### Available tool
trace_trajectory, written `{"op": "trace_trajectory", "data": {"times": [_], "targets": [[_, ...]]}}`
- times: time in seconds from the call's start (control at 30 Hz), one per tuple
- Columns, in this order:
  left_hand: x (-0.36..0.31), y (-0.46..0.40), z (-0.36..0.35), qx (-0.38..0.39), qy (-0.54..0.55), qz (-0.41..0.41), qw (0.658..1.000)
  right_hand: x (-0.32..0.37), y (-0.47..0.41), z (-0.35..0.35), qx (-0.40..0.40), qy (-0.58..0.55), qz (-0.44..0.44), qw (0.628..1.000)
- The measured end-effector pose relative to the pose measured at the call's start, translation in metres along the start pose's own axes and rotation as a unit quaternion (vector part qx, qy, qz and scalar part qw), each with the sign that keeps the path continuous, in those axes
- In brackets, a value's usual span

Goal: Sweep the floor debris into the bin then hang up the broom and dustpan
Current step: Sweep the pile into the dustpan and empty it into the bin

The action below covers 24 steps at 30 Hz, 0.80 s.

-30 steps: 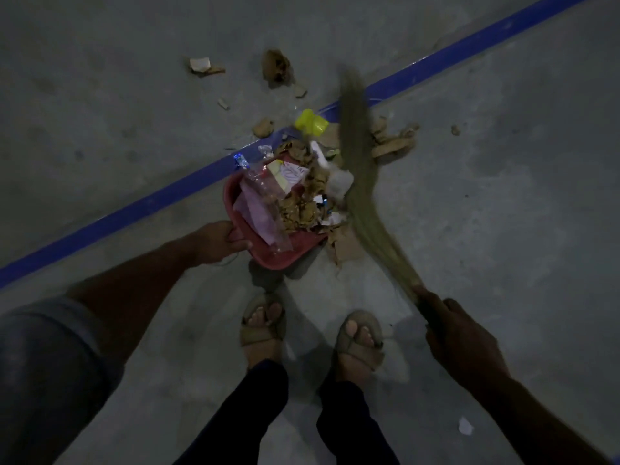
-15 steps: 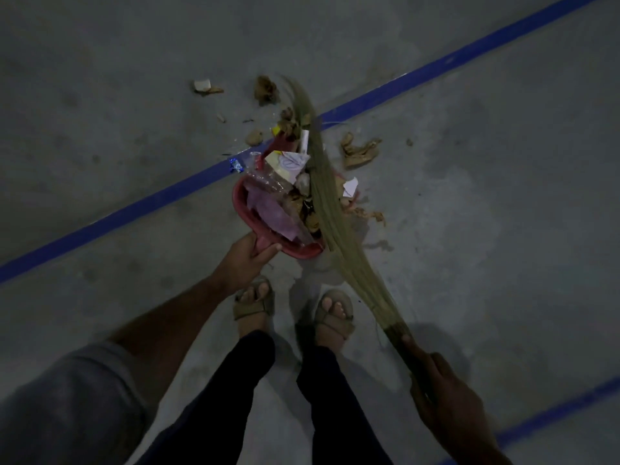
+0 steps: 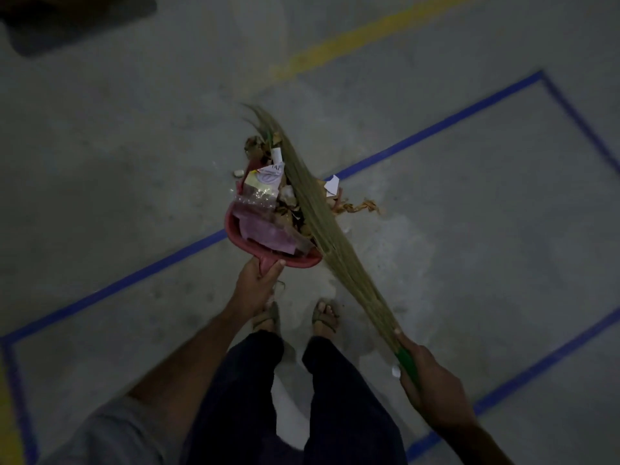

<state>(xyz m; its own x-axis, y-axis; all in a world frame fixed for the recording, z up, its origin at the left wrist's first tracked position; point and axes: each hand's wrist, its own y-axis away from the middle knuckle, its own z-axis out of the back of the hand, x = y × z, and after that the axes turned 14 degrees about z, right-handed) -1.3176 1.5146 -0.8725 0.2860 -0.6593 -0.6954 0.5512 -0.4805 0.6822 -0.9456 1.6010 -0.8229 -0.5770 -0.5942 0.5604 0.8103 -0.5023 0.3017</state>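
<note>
A red dustpan heaped with debris, wrappers, paper and dry brown scraps, is held above the floor in front of my feet. My left hand grips its short handle from below. A straw broom lies across the right side of the load, bristles reaching past the pan's far end. My right hand grips the broom's green handle at the lower right. A few scraps hang off the pan's right edge. No bin is in view.
The grey concrete floor carries blue lines forming a rectangle around me and a yellow line farther off. A dark object sits at the top left corner. A small white piece shows by the pan's left side.
The dustpan has come up off the floor with the broom laid over its load. The view has shifted, so the loose scraps beyond the blue line are out of sight.
</note>
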Motion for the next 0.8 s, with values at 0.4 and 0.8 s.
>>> {"op": "trace_trajectory", "data": {"times": [0.4,0.8], "targets": [[0.028,0.156,0.014,0.003,0.008,-0.061,0.998,0.073,0.149,-0.04,-0.066,0.082,0.008,0.994],[0.092,0.338,0.033,0.059,-0.038,-0.068,0.995,0.175,0.351,-0.102,-0.128,0.101,-0.061,0.985]]}}
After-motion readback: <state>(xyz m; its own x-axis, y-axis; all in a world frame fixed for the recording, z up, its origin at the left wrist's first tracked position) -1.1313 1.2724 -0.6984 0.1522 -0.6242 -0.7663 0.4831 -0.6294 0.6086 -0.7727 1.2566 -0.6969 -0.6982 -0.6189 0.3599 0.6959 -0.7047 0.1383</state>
